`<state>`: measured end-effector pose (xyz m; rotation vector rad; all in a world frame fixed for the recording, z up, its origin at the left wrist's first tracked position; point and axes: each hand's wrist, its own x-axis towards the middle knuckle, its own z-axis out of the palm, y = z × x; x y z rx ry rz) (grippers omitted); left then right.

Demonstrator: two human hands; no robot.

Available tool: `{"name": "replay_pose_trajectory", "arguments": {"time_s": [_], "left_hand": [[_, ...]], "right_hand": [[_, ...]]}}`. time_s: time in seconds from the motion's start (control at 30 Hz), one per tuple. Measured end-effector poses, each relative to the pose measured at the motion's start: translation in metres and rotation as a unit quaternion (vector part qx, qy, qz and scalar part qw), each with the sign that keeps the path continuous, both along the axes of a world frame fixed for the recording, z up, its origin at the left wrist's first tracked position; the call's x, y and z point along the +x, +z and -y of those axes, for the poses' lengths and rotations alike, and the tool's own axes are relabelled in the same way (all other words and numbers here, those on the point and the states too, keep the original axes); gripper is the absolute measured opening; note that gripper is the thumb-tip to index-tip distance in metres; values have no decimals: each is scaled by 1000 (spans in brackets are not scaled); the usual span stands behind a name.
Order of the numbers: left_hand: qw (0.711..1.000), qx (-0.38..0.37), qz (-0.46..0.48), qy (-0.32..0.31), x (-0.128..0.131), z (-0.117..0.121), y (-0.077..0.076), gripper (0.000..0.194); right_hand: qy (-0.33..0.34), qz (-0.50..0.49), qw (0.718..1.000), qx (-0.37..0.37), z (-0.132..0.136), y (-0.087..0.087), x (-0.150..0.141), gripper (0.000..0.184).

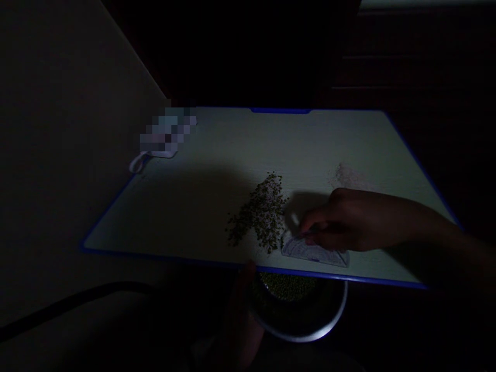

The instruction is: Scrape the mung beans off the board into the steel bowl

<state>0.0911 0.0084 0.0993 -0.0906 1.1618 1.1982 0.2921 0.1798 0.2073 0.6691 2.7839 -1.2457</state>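
My right hand [349, 222] pinches a clear half-round protractor [315, 252], its curved part toward me, on the pale tabletop near the front edge. Just left of it lies a loose heap of mung beans [267, 212] mixed with small white grains, probably rice. Behind my right hand is a separate small pile of white grains [351, 176]. In deep shadow, my left hand [246, 320] is closed on the left side of a round metal bowl [306, 338], its thumb up by the table edge. Green beans [289, 285] lie inside the bowl, below the edge.
The small table [201, 217] has a blue rim. At its back left corner lies a blurred-out flat object [166, 132] with a white strap loop [136, 163]. A dark curved bar [89, 294] runs at lower left. A pale wall stands left; the room is very dim.
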Motion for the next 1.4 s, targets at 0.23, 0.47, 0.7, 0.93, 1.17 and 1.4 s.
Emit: {"name": "replay_pose_trajectory", "arguments": {"time_s": [0.23,0.47,0.7,0.93,1.17,1.4], "left_hand": [[997,-56,19,43,3,-6,10,31],[996,-53,46,51,2,-2,-1,29],[992,-91,18,82,4,-6,4,33],[992,-80,-77,61,-1,-2,2,17],[994,-71,-8,80,3,-8,8,33],[993,-12,113,38,-2,-7,0,28]], "right_hand": [[-104,54,992,-43,-25,0,26,17],[-64,52,994,-76,-15,-1,20,16],[-94,49,994,-4,-9,0,7,15],[-156,83,984,20,-22,1,24,18],[-158,73,984,29,-24,8,34,21],[-163,63,984,31,-11,0,8,28]]}}
